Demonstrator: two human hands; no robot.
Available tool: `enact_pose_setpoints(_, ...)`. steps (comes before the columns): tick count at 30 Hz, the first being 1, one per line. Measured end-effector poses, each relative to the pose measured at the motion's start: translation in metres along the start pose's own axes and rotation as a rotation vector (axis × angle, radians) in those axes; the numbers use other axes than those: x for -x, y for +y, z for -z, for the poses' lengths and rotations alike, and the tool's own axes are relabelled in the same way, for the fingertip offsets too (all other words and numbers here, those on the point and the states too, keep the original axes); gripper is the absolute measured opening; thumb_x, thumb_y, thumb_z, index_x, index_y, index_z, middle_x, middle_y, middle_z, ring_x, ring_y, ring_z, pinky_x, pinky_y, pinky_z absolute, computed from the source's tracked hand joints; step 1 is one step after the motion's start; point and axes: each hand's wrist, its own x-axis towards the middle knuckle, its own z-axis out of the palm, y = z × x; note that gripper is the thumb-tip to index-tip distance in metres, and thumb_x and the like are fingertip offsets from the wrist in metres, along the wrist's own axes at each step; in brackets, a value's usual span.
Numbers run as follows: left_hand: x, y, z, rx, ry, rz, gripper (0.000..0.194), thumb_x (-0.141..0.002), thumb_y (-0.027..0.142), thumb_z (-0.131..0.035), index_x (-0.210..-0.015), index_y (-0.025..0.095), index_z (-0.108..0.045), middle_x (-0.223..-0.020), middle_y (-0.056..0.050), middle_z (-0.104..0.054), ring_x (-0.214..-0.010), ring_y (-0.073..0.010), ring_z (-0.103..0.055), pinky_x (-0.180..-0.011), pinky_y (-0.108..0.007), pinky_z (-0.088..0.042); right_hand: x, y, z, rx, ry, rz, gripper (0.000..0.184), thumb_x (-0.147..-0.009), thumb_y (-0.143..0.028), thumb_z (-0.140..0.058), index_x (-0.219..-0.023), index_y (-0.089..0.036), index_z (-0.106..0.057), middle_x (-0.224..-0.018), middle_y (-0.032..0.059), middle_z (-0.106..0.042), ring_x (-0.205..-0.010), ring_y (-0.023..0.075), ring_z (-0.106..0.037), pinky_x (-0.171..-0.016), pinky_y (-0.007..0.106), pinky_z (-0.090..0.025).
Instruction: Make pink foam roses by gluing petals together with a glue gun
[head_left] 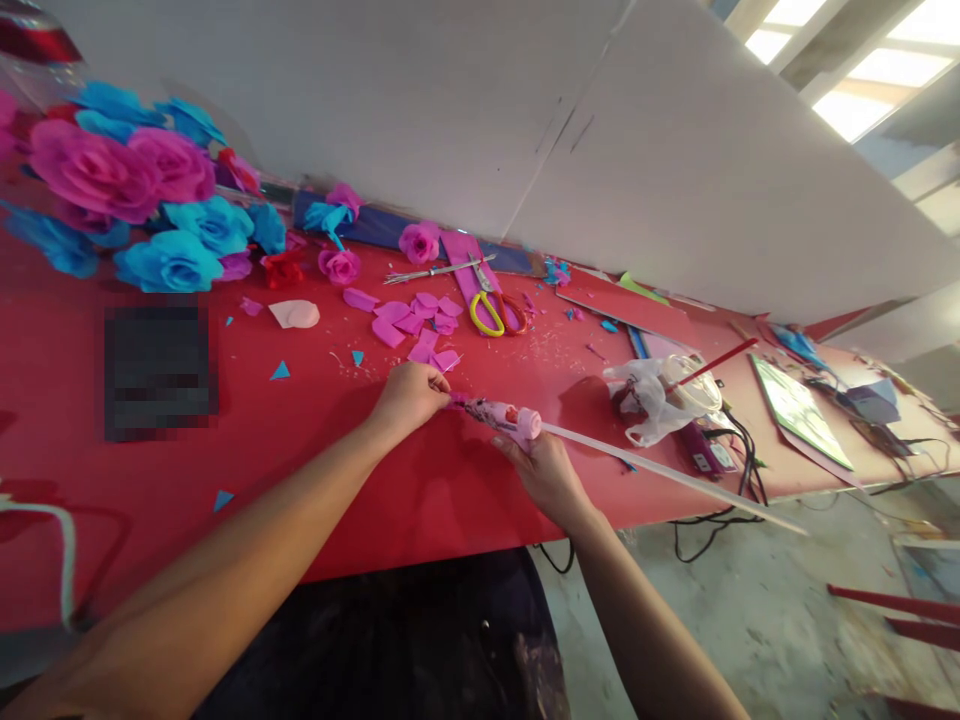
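A pink patterned glue gun (496,414) is gripped in my right hand (551,472), its nozzle pointing left. From its back end a long, pale glue stick (660,470) runs out to the right, past the table edge. With closed fingers my left hand (412,400) pinches a small magenta paper piece (456,400) right at the nozzle; whether the two touch I cannot tell. Just beyond my left hand lie loose magenta paper petals (405,320). Scissors (491,305) with yellow and red handles rest behind them, beside a magenta paper strip (459,255).
Pink and blue paper roses (180,260) crowd the back left, near a blurred dark object (157,368). Thin wires (435,270) lie by the scissors. At right stand a cup in a plastic bag (660,395) and a purple power strip (705,450) with black cables. A white wall borders the red table (337,530).
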Motion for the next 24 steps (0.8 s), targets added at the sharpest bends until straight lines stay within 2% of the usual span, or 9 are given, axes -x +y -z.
enact_pose_setpoints(7, 0.0, 0.0, 0.0, 0.009, -0.01, 0.009, 0.006, -0.059, 0.012, -0.069, -0.058, 0.018, -0.068, -0.058, -0.002, -0.064, -0.057, -0.0154, -0.057, -0.059, -0.028, -0.039, 0.004, -0.011, 0.012, 0.024, -0.054, 0.011, 0.037, -0.088, -0.04, -0.052, -0.121, -0.024, -0.061, -0.115, 0.0072, -0.068, -0.107, 0.0277, -0.062, -0.089, 0.036, -0.047)
enact_pose_setpoints(11, 0.0, 0.002, 0.001, -0.041, -0.048, 0.024, 0.004, -0.062, 0.014, -0.067, -0.063, 0.017, -0.069, -0.061, -0.002, -0.065, -0.06, -0.0152, -0.058, -0.06, -0.027, -0.041, 0.003, -0.014, 0.017, 0.078, -0.034, 0.026, 0.038, -0.089, -0.04, -0.049, -0.12, -0.022, -0.061, -0.108, 0.0078, -0.07, -0.099, 0.0259, -0.065, -0.082, 0.033, -0.048)
enact_pose_setpoints(14, 0.0, 0.001, 0.002, -0.077, -0.078, 0.018, 0.007, -0.064, 0.016, -0.066, -0.07, 0.016, -0.071, -0.066, -0.003, -0.067, -0.065, -0.0162, -0.06, -0.064, -0.028, -0.043, -0.002, -0.012, 0.015, 0.143, 0.018, 0.013, 0.037, -0.09, -0.041, -0.048, -0.116, -0.019, -0.062, -0.1, 0.0092, -0.071, -0.089, 0.0251, -0.067, -0.076, 0.031, -0.049)
enact_pose_setpoints(19, -0.001, 0.0, 0.003, -0.098, -0.087, 0.025, 0.009, -0.067, 0.019, -0.066, -0.073, 0.016, -0.072, -0.072, -0.005, -0.071, -0.069, -0.0173, -0.064, -0.066, -0.027, -0.044, -0.009, -0.009, 0.008, 0.18, 0.006, -0.027, 0.034, -0.088, -0.042, -0.05, -0.101, -0.017, -0.068, -0.084, 0.009, -0.071, -0.077, 0.0253, -0.067, -0.066, 0.03, -0.047)
enact_pose_setpoints(24, 0.001, 0.005, 0.005, -0.119, -0.106, 0.034, 0.012, -0.068, 0.018, -0.065, -0.076, 0.014, -0.073, -0.074, -0.007, -0.072, -0.07, -0.0179, -0.064, -0.065, -0.027, -0.045, -0.011, -0.009, 0.007, 0.148, 0.022, 0.007, 0.033, -0.09, -0.041, -0.047, -0.107, -0.019, -0.065, -0.088, 0.0091, -0.071, -0.08, 0.0244, -0.066, -0.07, 0.03, -0.047)
